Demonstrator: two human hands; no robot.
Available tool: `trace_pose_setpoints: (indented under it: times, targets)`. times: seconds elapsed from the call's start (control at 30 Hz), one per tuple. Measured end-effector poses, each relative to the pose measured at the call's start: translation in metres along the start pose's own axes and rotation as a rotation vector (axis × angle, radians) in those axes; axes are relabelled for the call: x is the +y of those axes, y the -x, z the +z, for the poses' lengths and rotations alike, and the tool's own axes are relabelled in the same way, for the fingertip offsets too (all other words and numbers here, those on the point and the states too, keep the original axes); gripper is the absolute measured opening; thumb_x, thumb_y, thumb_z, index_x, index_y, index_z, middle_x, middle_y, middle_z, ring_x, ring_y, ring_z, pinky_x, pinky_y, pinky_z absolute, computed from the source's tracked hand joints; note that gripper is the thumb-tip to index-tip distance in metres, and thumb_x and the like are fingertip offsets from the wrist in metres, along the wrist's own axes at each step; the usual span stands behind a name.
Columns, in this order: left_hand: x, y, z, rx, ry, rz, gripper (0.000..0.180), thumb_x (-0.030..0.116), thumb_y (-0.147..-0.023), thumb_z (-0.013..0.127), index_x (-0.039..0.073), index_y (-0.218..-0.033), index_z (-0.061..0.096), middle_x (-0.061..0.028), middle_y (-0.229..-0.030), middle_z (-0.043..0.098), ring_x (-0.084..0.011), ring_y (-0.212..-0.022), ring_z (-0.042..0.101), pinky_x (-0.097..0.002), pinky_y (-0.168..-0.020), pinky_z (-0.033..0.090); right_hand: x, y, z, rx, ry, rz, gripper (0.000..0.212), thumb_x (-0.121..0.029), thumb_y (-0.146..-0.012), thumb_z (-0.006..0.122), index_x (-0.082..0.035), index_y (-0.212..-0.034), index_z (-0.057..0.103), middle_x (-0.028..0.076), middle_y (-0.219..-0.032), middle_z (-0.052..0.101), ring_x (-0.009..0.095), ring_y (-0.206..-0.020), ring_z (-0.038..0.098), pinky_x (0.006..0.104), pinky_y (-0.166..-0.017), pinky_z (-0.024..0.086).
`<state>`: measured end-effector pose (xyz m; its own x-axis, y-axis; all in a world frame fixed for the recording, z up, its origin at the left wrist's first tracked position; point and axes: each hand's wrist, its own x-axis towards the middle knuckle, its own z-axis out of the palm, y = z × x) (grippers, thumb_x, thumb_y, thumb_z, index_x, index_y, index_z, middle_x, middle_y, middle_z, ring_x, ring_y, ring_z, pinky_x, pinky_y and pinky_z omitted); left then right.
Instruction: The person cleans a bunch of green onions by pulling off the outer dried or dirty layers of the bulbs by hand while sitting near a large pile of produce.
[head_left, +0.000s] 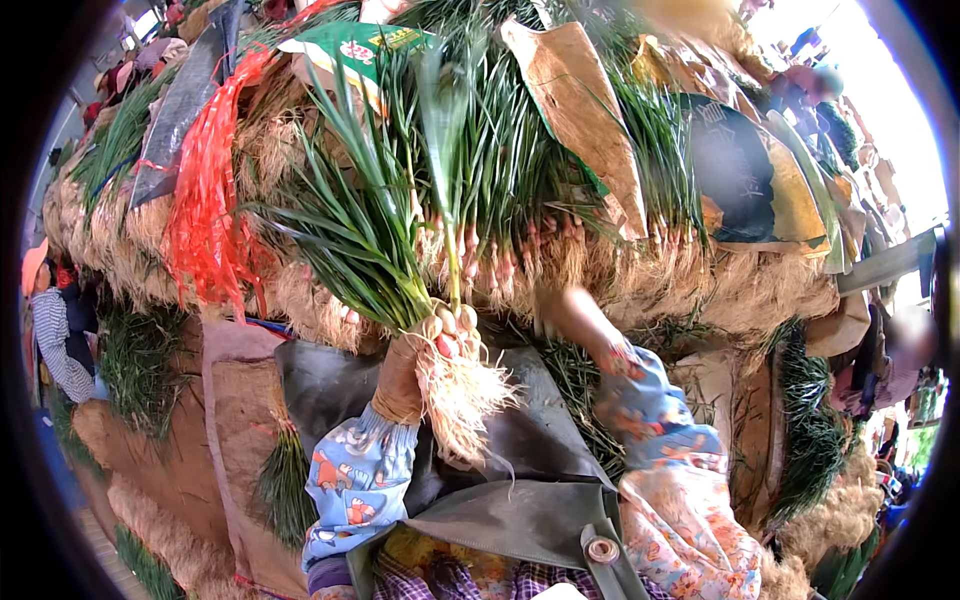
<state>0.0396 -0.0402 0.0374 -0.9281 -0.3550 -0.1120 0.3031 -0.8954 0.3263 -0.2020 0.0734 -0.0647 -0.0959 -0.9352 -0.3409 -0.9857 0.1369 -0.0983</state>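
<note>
L hand (405,365): fingers clamped on bunch of green-leaved scallions with white roots (400,260), held upright.
R hand (570,315): blurred, fingers can't tell, at heaped scallion pile (560,200).

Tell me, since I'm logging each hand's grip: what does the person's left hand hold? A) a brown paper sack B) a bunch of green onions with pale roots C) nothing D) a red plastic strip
B: the left hand is closed around a bunch of green onions, leaves fanning up and pale roots hanging below the fist.
</note>
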Motion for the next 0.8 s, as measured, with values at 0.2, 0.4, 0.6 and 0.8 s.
trace_pose_setpoints:
  times: [0.2,0.4,0.6,0.8]
  targets:
    - [0.006,0.006,-0.003,0.105,-0.002,0.201,0.023,0.022,-0.078,0.061,0.002,-0.087,0.058,-0.0094,-0.092,0.056,-0.0197,-0.073,0.051,-0.0333,-0.066,0.047,-0.049,0.000,-0.051,-0.124,-0.245,0.014,0.012,-0.015,-0.084,0.052,-0.009,-0.089,0.062,0.002,-0.068,0.061,0.015,-0.059,0.059,0.0245,-0.054,0.049]
    - [0.027,0.004,0.031,0.028,-0.060,0.286,0.072,0.012,-0.081,0.058,0.006,-0.139,0.017,-0.0068,-0.088,0.054,-0.0164,-0.072,0.049,-0.0279,-0.062,0.045,-0.078,-0.090,-0.122,0.438,-0.390,0.463,0.044,-0.045,-0.080,0.056,-0.001,-0.085,0.061,0.015,-0.072,0.062,0.034,-0.070,0.061,0.0401,-0.062,0.049]
    - [0.025,0.004,-0.004,0.154,0.046,-0.025,0.037,0.010,-0.086,0.054,0.000,-0.119,0.043,-0.0070,-0.079,0.056,-0.0154,-0.068,0.052,-0.0260,-0.060,0.047,-0.047,-0.104,-0.121,0.339,-0.937,0.391,0.030,-0.031,-0.079,0.063,-0.002,-0.074,0.061,0.009,-0.061,0.059,0.020,-0.053,0.057,0.0296,-0.054,0.047]
    - [0.010,-0.010,-0.019,0.186,-0.316,-0.057,0.027,0.018,-0.080,0.063,0.003,-0.100,0.052,-0.0067,-0.078,0.059,-0.0124,-0.065,0.057,-0.0241,-0.056,0.048,-0.069,-0.035,-0.123,0.233,-1.851,0.360,0.018,-0.016,-0.082,0.064,-0.002,-0.092,0.060,-0.003,-0.059,0.054,0.002,-0.042,0.044,0.0158,-0.034,0.030]
